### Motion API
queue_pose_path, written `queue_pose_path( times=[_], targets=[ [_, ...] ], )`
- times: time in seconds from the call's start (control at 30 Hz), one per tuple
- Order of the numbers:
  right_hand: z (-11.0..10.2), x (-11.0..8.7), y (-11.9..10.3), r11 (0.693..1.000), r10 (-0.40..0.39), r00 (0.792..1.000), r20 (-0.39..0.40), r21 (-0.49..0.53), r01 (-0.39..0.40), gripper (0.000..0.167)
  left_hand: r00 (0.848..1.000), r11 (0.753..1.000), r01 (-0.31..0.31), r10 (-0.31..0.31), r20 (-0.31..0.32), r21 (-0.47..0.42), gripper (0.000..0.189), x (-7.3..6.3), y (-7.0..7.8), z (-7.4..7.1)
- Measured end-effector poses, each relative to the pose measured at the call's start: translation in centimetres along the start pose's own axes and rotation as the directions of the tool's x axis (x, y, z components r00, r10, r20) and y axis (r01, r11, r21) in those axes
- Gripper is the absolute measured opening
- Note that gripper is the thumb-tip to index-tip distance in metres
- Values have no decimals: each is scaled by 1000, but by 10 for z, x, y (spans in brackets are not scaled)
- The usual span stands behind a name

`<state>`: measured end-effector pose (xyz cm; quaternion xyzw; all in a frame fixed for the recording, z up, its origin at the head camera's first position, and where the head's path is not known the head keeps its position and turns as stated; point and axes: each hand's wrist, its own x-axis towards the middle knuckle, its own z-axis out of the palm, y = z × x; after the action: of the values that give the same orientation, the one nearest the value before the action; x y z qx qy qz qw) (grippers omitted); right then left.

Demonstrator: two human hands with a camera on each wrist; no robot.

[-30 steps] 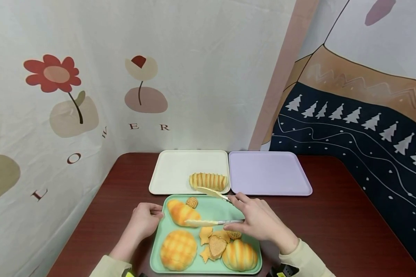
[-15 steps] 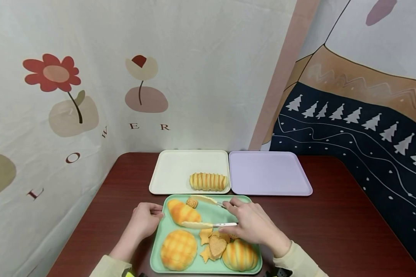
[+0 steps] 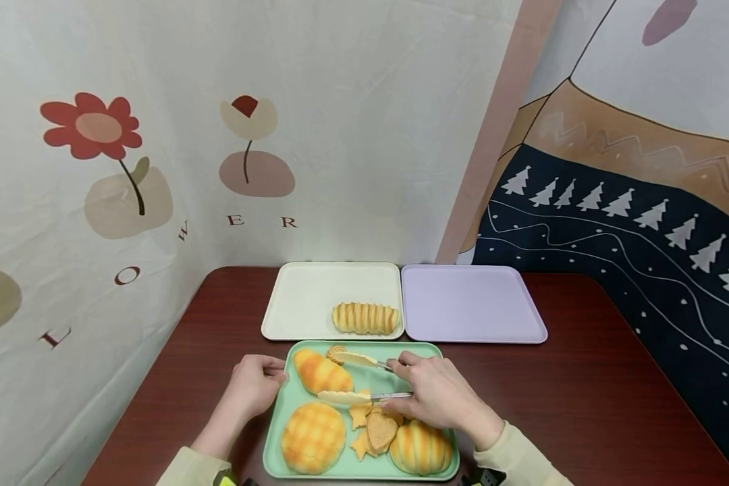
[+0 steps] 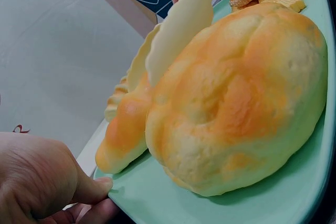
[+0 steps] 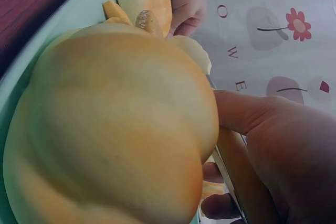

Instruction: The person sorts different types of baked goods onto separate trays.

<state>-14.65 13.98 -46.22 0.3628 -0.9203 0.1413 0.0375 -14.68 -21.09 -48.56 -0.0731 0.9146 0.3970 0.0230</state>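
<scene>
My left hand pinches the left rim of the green tray; in the left wrist view its thumb lies on the tray's edge. My right hand holds food tongs with cream tips and metal arms, spread apart over the tray. The far tip overlaps a small swirl cookie; the near tip lies across the end of an oblong bread roll and above star cookies. Also on the tray are a round checked bun, a heart cookie and a striped bun.
Behind the green tray, a white tray bears a ridged bread roll. A lilac tray stands beside it on the right. All rest on a dark red-brown table, with a printed cloth behind.
My right hand has moved left and toward me with the tongs. The far tip has gone from beside the white tray's ridged roll to the swirl cookie. The left hand stays in place.
</scene>
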Motion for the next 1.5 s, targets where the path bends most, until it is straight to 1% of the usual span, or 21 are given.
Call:
queue_pose_path(
  times=[0.17,0.63,0.77,1.0,1.17,1.3,1.5],
  targets=[
    [1,1,1,1000,-18,1000,1,-5,18,59,1000,1000,-4,4,2,-6,17,0,1,0],
    [1,0,3,997,-73,997,-34,-34,72,52,1000,1000,23,-23,14,-7,18,1,0,0],
    [0,-1,3,996,-81,996,-36,-29,80,51,1000,1000,23,-22,13,-10,18,1,0,0],
    [-3,-2,5,996,-84,994,-69,-39,82,49,1000,1000,19,-19,7,-9,19,1,-2,1],
    [-9,-2,6,993,-107,988,-115,-58,101,50,1000,1000,15,-15,5,-14,18,1,-2,1],
    [-14,0,10,992,-120,982,-146,-48,114,49,1000,1000,10,-10,2,-17,18,0,-3,1],
    [-24,0,17,995,-98,983,-153,-19,96,50,1000,1000,9,-9,3,-23,18,0,-2,0]
  ],
)
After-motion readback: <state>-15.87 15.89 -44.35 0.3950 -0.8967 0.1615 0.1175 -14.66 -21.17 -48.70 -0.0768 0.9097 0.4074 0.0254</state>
